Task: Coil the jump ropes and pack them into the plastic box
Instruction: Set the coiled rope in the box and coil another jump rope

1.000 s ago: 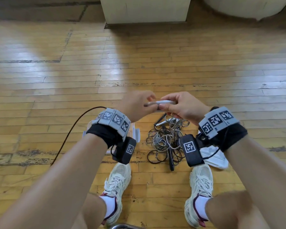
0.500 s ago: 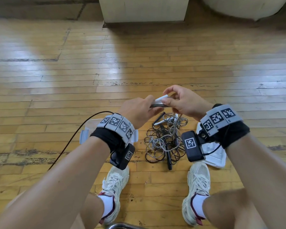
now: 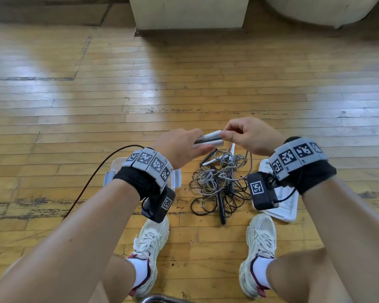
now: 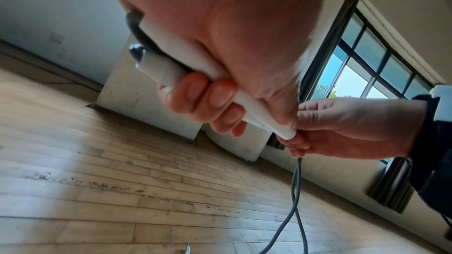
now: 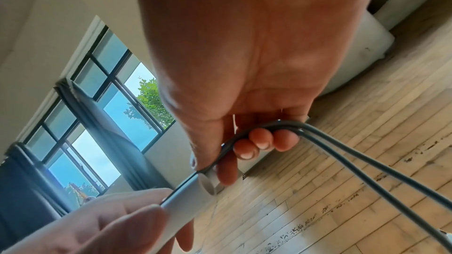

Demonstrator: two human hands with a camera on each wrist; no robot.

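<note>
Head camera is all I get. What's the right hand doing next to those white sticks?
Observer: The right hand's fingers curl round a grey cord, doubled into two strands.
Operator: Where does the cord go?
Observer: One end runs along between the two white handles that the left hand grips.
Operator: Is there a window?
Observer: Yes, a dark-framed window, with green leaves outside.
</note>
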